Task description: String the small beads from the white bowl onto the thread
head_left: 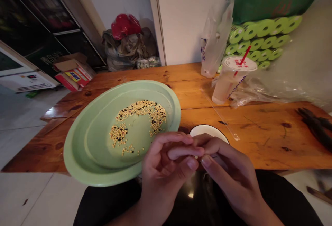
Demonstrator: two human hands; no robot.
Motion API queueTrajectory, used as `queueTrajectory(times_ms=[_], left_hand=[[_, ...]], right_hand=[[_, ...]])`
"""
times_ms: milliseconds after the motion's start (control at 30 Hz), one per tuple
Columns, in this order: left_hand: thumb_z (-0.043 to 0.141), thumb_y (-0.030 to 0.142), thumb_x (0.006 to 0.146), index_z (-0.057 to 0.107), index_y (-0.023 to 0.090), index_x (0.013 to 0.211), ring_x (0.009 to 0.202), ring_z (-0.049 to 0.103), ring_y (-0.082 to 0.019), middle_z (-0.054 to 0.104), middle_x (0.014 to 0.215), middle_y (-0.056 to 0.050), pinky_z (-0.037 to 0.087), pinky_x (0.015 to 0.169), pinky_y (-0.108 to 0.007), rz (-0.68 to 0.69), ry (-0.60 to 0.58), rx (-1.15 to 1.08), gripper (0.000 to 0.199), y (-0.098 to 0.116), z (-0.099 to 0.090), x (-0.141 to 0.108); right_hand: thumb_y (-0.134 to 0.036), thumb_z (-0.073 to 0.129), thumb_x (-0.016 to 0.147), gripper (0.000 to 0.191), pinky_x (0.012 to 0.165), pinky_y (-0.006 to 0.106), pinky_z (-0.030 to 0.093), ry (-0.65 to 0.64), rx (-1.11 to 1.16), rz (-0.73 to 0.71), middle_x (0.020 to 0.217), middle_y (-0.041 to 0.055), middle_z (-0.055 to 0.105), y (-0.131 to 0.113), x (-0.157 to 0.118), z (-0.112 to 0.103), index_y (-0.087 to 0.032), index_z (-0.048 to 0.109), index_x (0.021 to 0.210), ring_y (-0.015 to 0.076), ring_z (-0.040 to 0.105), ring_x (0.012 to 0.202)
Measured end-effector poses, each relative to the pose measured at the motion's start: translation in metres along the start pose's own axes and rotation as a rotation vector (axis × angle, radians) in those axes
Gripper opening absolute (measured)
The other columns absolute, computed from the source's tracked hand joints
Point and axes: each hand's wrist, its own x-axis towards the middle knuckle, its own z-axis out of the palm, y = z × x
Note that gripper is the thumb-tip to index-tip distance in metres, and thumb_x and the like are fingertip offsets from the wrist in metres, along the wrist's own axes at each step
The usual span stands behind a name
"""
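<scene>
Orange-varnished plank table (261, 139), pictured from a person's head camera. What fills the frame?

Chiefly a pale green plate (77, 150), its near rim jutting past the table's edge, above a lap in dark clothing (103, 203).

What stands beyond it?

A lidded plastic cup (229, 82) with a red straw, an upright clear plastic bag (215, 39) and a stack of lime-green rolls (259, 39) in a row along the far side. A dark tool (313, 127), too shadowed to name, lies at the table's right end.

And on the plate?

Yellow beans (140, 115) mixed with black seeds, spread in a loose arc across its middle.

Where are the hands?

Together, just off the plate's lower right rim, the left hand (166, 172) and right hand (230, 172) nearly meeting, with a white bowl (207, 130) partly hidden just beyond them.

What are the fingers doing?

On the right hand, the thumb and forefinger (207, 146) pinch a small pale grain (196, 157). The left hand's fingers (178, 153) curl inward, their tips pressed up beside it.
</scene>
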Motion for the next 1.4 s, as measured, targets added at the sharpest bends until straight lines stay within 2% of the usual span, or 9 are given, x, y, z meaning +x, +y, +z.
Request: queueTrajectory(times_ms=[533, 700, 800, 900, 1067, 1200, 1400], left_hand=[[0.069, 0.001, 0.084, 0.069, 0.028, 0.103, 0.093, 0.074, -0.006, 0.074, 0.102, 0.007, 0.056, 0.091, -0.012, 0.006, -0.028, -0.008, 0.033, -0.0008, -0.002, 0.0], [0.069, 0.0, 0.083, 0.069, 0.027, 0.102, 0.09, 0.075, -0.007, 0.074, 0.102, 0.008, 0.059, 0.084, -0.011, 0.0, -0.014, 0.027, 0.033, 0.0008, 0.0009, -0.0004], [0.068, -0.002, 0.082, 0.068, 0.026, 0.101, 0.092, 0.075, -0.009, 0.075, 0.102, 0.007, 0.061, 0.081, -0.012, 0.031, 0.017, 0.127, 0.033, 0.0022, 0.0036, -0.0007], [0.066, -0.004, 0.082, 0.068, 0.024, 0.101, 0.096, 0.074, -0.011, 0.076, 0.105, 0.005, 0.061, 0.084, -0.014, 0.09, 0.047, 0.211, 0.034, 0.0026, 0.0052, -0.0012], [0.063, -0.005, 0.084, 0.067, 0.023, 0.102, 0.099, 0.073, -0.012, 0.077, 0.108, 0.004, 0.057, 0.091, -0.014, 0.183, 0.082, 0.243, 0.034, 0.0025, 0.005, -0.0021], [0.065, -0.006, 0.082, 0.066, 0.023, 0.102, 0.096, 0.074, -0.011, 0.077, 0.108, 0.005, 0.058, 0.088, -0.012, 0.194, 0.078, 0.254, 0.036, 0.0039, 0.005, -0.0016], [0.067, -0.008, 0.078, 0.065, 0.027, 0.105, 0.091, 0.076, -0.013, 0.076, 0.111, 0.007, 0.062, 0.081, -0.014, 0.201, 0.048, 0.294, 0.044, 0.0054, 0.0038, -0.0012]], right_hand=[[-0.013, 0.054, 0.096, 0.02, 0.083, 0.019, 0.052, -0.005, -0.011, 0.029, 0.099, 0.0019, 0.066, 0.0012, -0.0017, 0.0008, -0.023, 0.063, 0.081, 0.0139, 0.063, 0.097], [-0.014, 0.054, 0.096, 0.02, 0.081, 0.019, 0.051, -0.015, -0.01, 0.023, 0.099, 0.0015, 0.066, -0.0004, -0.0006, 0.0011, -0.024, 0.066, 0.084, 0.0136, 0.063, 0.096], [-0.014, 0.055, 0.096, 0.021, 0.082, 0.02, 0.05, -0.024, -0.01, 0.029, 0.096, 0.0009, 0.066, 0.0018, 0.0007, 0.0001, -0.026, 0.069, 0.089, 0.0131, 0.063, 0.095], [-0.017, 0.055, 0.097, 0.018, 0.082, 0.021, 0.051, -0.031, 0.045, 0.062, 0.097, 0.0007, 0.066, 0.0061, 0.0009, -0.0021, -0.027, 0.07, 0.092, 0.0129, 0.063, 0.093], [-0.019, 0.059, 0.095, 0.016, 0.081, 0.017, 0.049, 0.016, 0.09, 0.092, 0.09, -0.0003, 0.063, 0.0093, -0.0005, -0.0012, -0.023, 0.068, 0.083, 0.0102, 0.061, 0.089], [-0.014, 0.057, 0.094, 0.018, 0.074, 0.012, 0.048, 0.03, 0.091, 0.093, 0.084, -0.0016, 0.061, 0.0063, -0.0012, 0.004, -0.022, 0.067, 0.081, 0.0079, 0.06, 0.082], [-0.012, 0.055, 0.095, 0.02, 0.073, 0.015, 0.05, 0.0, 0.049, 0.075, 0.087, 0.0008, 0.065, 0.0013, -0.0015, 0.0051, -0.022, 0.068, 0.084, 0.0098, 0.063, 0.079]])
